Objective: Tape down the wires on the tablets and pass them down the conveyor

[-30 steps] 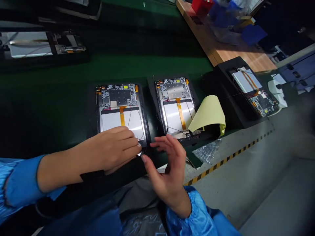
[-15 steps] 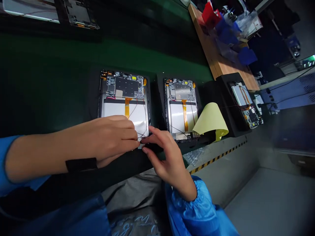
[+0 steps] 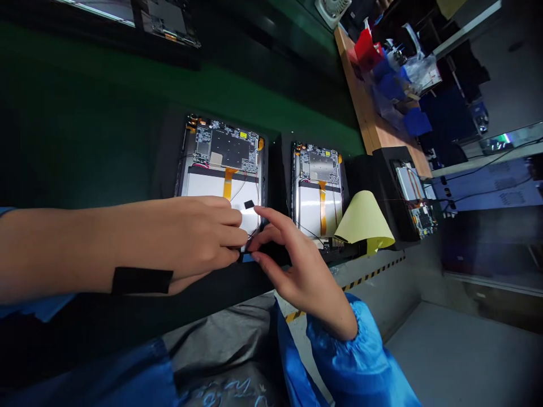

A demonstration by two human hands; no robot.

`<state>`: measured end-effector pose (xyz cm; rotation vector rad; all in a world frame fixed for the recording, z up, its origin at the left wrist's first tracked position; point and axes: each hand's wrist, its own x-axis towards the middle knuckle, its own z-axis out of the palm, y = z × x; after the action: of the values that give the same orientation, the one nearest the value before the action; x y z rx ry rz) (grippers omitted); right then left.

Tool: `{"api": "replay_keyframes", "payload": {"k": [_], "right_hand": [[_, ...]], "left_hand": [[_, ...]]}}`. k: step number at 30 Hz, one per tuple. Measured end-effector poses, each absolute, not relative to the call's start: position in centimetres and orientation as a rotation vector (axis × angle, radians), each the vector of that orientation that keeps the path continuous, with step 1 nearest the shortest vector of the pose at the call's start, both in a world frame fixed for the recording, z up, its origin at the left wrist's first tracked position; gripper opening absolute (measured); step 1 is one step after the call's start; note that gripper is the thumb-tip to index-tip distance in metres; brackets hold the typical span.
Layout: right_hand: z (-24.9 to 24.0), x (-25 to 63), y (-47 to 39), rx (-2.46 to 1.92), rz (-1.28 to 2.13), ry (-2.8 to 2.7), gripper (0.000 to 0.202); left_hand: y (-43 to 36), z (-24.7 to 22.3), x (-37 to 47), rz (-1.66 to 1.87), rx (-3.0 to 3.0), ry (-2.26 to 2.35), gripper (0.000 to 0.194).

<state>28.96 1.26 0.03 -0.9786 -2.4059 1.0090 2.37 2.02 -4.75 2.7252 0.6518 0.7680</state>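
Both hands are brought together at the five o'clock corner of an opened device (image 3: 207,183), which is laid on a dark pad on the table (image 3: 106,135), its circuit board (image 3: 231,150) toward twelve. The left hand (image 3: 199,237) is reached in from nine o'clock with its fingers curled; whether anything is grasped in that grip cannot be told, as the fingertips are partly hidden. The right hand (image 3: 292,260) is brought in from four o'clock, index finger and thumb spread; what its lower fingers touch cannot be told either. A small black patch (image 3: 249,204) is seen right at the index fingertip, over the white battery area. A small blue piece (image 3: 247,258) is glimpsed by the thumb.

For careful work, the corner is probably best steadied lightly from nine o'clock, with the battery area left unpressed. The thin wires (image 3: 238,191) should be guided clear of the fingertips, since they could easily be snagged. The orange ribbon (image 3: 228,183) is best left unbent.
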Motion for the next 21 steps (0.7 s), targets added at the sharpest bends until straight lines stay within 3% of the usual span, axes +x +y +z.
{"api": "replay_keyframes", "payload": {"k": [8,15,21], "right_hand": [[0.1,28.4,1.3,-0.909,0.812,-2.504,0.058],[-0.5,28.7,0.7,-0.941,0.839,-2.466,0.064],[-0.5,29.0,2.6,-0.677,0.834,-2.582,0.075]], "left_hand": [[2.5,-4.2,2.3,0.780,2.903,0.495,0.031],[2.5,-4.4,2.5,0.809,2.887,0.490,0.041],[2.7,-4.2,2.5,0.877,2.851,0.469,0.047]]}}
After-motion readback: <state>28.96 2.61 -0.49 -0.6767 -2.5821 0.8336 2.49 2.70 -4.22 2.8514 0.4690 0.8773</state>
